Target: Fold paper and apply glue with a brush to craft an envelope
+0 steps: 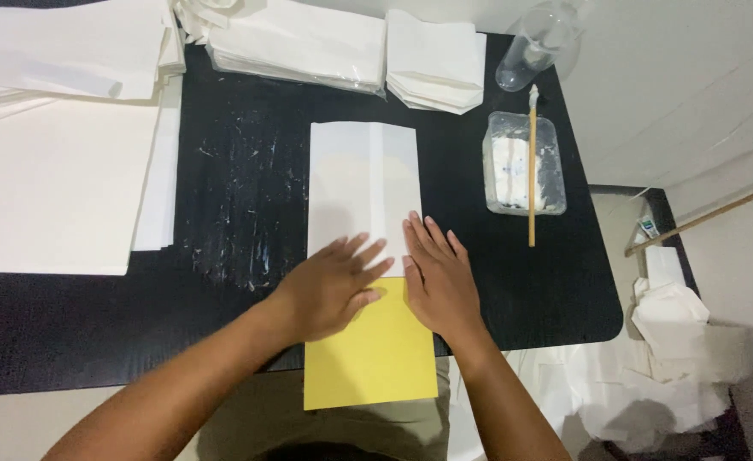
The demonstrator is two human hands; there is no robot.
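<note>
- Where the black table (94, 333) ends nearest the person, a yellow sheet (372, 358) hangs over its edge.
- The left hand (329, 286) and right hand (440, 277) lie flat side by side on it, fingers spread open, gripping nothing.
- Their fingertips press the near end of a folded white paper (363, 183), which runs toward 12 o'clock.
- At 2 o'clock sit a clear tub (551, 175) and a thin stick (532, 171).
- Farthest off, white paper stacks (308, 43) line the back.
</note>
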